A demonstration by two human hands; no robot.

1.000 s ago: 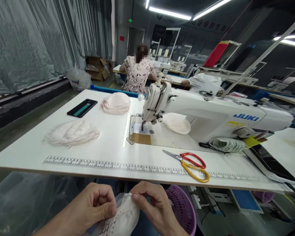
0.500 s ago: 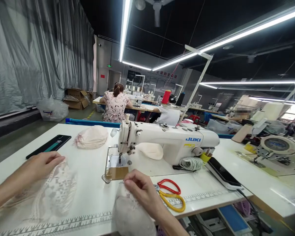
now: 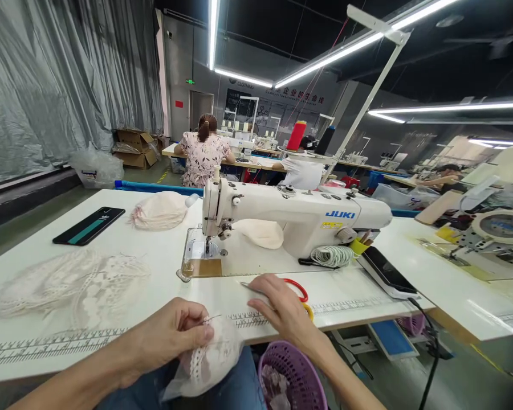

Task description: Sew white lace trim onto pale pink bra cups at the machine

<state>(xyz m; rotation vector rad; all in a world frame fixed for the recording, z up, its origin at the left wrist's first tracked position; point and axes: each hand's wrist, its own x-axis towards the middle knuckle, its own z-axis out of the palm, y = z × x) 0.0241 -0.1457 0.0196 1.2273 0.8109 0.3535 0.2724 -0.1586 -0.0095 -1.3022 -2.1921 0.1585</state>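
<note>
A lace-trimmed, off-white fabric cup (image 3: pixel 220 350) hangs over the table's front edge above my lap. Closed in a pinch, my left hand (image 3: pixel 182 330) holds its upper edge, where a dark thread end sticks out. My right hand (image 3: pixel 282 307) is over the scissors (image 3: pixel 300 289), fingers and thumb curled around their middle. The blade tips point left, while parts of the red and yellow handles show behind the hand. A pile of sheer lace pieces (image 3: pixel 111 285) lies flat on the left of the table.
A white sewing machine (image 3: pixel 290 210) stands behind my hands. Further left are a black phone-like slab (image 3: pixel 89 226) and a stack of cream cups (image 3: pixel 160 210). A purple basket (image 3: pixel 290 364) sits below the table edge. A coiled white cord (image 3: pixel 331 256) lies by the machine.
My left hand has left the lace pile and now pinches the cup at the front edge. My right hand has let go of the cup and moved right onto the scissors.
</note>
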